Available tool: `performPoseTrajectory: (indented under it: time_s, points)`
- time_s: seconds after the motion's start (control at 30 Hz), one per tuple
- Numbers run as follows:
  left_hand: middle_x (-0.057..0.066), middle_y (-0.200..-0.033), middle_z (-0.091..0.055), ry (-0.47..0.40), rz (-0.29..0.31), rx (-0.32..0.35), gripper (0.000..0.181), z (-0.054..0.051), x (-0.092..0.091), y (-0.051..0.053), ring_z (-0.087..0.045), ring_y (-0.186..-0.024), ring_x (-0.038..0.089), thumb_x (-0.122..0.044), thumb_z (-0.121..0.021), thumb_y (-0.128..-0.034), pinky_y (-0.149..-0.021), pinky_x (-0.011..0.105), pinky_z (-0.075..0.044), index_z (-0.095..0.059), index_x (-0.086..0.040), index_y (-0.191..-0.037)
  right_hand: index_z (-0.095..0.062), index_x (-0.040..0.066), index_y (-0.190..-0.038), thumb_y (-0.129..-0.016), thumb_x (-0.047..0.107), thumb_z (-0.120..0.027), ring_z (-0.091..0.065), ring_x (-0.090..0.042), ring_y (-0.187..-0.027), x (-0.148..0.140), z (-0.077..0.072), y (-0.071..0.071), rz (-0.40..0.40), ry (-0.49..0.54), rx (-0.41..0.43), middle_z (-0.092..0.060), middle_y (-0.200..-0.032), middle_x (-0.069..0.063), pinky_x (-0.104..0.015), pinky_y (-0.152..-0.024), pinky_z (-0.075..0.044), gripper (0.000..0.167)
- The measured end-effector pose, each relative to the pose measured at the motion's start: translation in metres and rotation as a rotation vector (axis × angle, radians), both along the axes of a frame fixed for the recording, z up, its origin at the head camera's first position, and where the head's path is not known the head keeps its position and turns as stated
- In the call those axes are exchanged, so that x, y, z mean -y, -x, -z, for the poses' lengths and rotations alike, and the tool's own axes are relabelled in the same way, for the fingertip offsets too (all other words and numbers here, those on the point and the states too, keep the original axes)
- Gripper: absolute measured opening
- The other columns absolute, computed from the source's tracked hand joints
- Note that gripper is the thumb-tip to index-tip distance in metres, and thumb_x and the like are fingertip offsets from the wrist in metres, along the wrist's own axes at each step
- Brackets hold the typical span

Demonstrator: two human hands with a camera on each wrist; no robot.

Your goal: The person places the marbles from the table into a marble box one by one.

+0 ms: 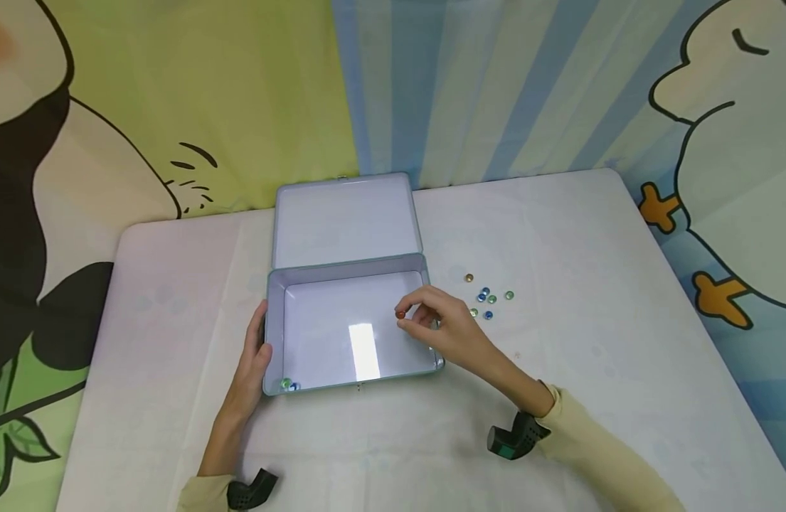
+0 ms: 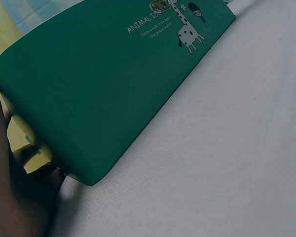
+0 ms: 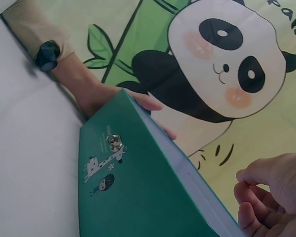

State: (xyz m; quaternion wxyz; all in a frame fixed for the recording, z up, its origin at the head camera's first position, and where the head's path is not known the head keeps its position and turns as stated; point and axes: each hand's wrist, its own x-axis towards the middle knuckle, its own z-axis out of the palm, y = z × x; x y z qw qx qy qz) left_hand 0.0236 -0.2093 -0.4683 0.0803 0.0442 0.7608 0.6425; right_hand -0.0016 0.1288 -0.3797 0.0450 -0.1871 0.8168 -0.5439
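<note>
A hinged tin box [image 1: 328, 341] lies with its lid [image 1: 348, 220] swung back; its outside is green with a giraffe print in both wrist views. My right hand [image 1: 440, 327] pinches a small reddish-brown glass marble [image 1: 400, 314] between thumb and fingertips, above the right part of the box. My left hand [image 1: 245, 370] rests against the box's left side, fingers extended along the outer wall and thumb at the rim. A green marble [image 1: 286, 382] and a bluish one [image 1: 294, 387] lie in the front left corner inside. The right wrist view does not show the held marble clearly.
Right of the box, several loose marbles lie on the white tablecloth [image 1: 559, 341]: amber [image 1: 469, 278], blue [image 1: 489, 315] and green [image 1: 509, 294]. A printed cartoon curtain [image 1: 239, 92] hangs behind the table. A small metal clasp [image 3: 115, 142] sits on the box's front.
</note>
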Motion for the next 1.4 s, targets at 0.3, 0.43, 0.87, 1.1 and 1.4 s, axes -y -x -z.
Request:
performPoseTrajectory:
  time_s: [0.3,0.43,0.87,1.1,1.4]
  points:
    - [-0.003,-0.165,-0.002,-0.006,0.0,-0.006,0.062,-0.002,0.0,-0.001,0.003,-0.151,0.012,-0.044,-0.036,-0.1007,-0.119,0.033,-0.001,-0.01,-0.033,-0.156,-0.067,0.013,-0.099,-0.086,0.008,-0.071,-0.047,-0.003,-0.061,0.029,-0.004,0.023,-0.116,-0.119,-0.043,-0.067,-0.094,0.002,-0.019,-0.058,-0.042,0.014]
    - [-0.002,-0.165,0.0,-0.015,0.009,-0.006,0.062,-0.003,0.0,-0.001,0.004,-0.152,0.015,-0.042,-0.036,-0.1011,-0.118,0.032,-0.001,-0.009,-0.032,-0.156,-0.067,0.01,-0.101,-0.088,0.009,-0.07,-0.048,-0.003,-0.061,0.043,-0.006,0.034,-0.212,-0.189,-0.06,-0.067,-0.096,0.0,-0.017,-0.059,-0.043,0.014]
    - [-0.005,-0.165,-0.001,-0.011,0.006,0.014,0.062,-0.001,0.0,0.0,0.004,-0.152,0.016,-0.046,-0.036,-0.1004,-0.118,0.049,0.002,-0.01,-0.035,-0.155,-0.068,0.01,-0.105,-0.092,0.014,-0.064,-0.062,-0.013,-0.085,0.1,0.0,0.059,-0.402,-0.429,-0.048,-0.068,-0.099,0.001,-0.017,-0.073,-0.045,0.014]
    - [-0.006,-0.165,0.0,-0.014,0.011,0.022,0.062,-0.001,0.0,0.0,0.006,-0.152,0.016,-0.046,-0.036,-0.1004,-0.118,0.049,0.003,-0.009,-0.036,-0.155,-0.067,0.012,-0.098,-0.091,0.018,-0.068,-0.059,-0.008,-0.083,0.122,0.014,0.07,-0.464,-0.473,0.007,-0.068,-0.089,0.002,-0.014,-0.073,-0.043,0.009]
    - [-0.006,-0.165,0.002,-0.015,0.02,0.012,0.062,-0.001,-0.001,-0.001,0.009,-0.152,0.017,-0.047,-0.035,-0.1008,-0.119,0.046,0.007,-0.008,-0.035,-0.155,-0.066,0.008,-0.093,-0.088,0.014,-0.071,-0.054,-0.004,-0.066,0.144,0.026,0.09,-0.517,-0.455,0.145,-0.068,-0.082,-0.002,-0.013,-0.059,-0.042,0.01]
